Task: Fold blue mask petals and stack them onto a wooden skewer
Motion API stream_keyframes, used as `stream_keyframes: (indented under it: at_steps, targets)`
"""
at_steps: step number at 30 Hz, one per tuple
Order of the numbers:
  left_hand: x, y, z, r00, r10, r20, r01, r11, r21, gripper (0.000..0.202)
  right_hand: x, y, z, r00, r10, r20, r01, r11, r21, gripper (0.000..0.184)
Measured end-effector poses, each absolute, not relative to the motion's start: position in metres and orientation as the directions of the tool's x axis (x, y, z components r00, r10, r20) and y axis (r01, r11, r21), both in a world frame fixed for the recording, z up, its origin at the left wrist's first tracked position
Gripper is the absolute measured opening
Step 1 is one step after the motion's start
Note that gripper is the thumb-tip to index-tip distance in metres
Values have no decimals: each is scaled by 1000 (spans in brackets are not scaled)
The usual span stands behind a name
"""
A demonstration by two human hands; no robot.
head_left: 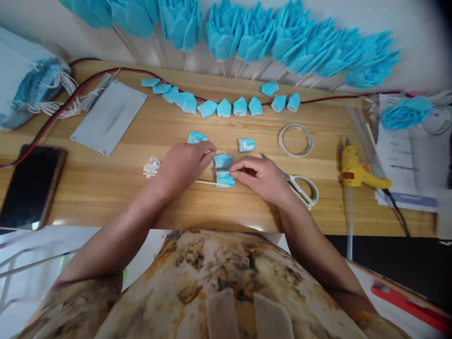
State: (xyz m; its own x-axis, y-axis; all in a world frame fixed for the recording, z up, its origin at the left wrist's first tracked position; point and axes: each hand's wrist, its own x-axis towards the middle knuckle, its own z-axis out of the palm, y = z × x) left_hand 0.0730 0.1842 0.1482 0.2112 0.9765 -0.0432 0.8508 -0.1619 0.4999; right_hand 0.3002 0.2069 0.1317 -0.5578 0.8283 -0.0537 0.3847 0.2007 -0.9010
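My left hand (pixel 187 162) is closed, its thumb and forefinger pinched together beside a blue folded petal (pixel 223 161). Whatever sits between those fingertips is too small to make out. Thumb and forefinger of my right hand (pixel 263 176) close on the edge of a lower blue petal (pixel 225 179), which lies near the table's front. A thin wooden stick (pixel 211 182) runs across this petal from under my left hand. Another blue petal (pixel 197 137) is partly hidden behind my left hand. A petal with a white strip (pixel 246 144) rests beyond my right hand.
White-handled scissors (pixel 304 190) lie partly under my right wrist. A tape roll (pixel 295 140), yellow glue gun (pixel 349 165), paper scraps (pixel 151 167), face mask (pixel 109 117) and phone (pixel 32 186) are around. Several petals (pixel 223 108) line a cable; blue flowers (pixel 224 33) stand behind.
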Motion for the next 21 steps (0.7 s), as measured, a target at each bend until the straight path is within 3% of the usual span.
stream_keyframes:
  at_steps: [3, 8, 15, 18, 21]
  targets:
    - [56, 166, 163, 199, 978, -64, 864, -144, 483, 32, 303, 208, 130, -566, 824, -34, 364, 212, -907, 9]
    - [6, 142, 170, 99, 993, 61, 825, -117, 553, 31, 304, 208, 131, -596, 802, -31, 341, 219, -914, 9]
    - [-32, 132, 150, 73, 997, -9, 707, -46, 706, 22, 305, 208, 135, -610, 792, -21, 338, 236, -911, 10]
    - [-22, 127, 158, 64, 987, 144, 714, -146, 685, 21, 305, 208, 135, -602, 798, -24, 345, 232, -909, 10]
    - [-1, 127, 164, 139, 945, 297, 752, -296, 589, 17, 305, 208, 134, -596, 802, -31, 353, 227, -908, 11]
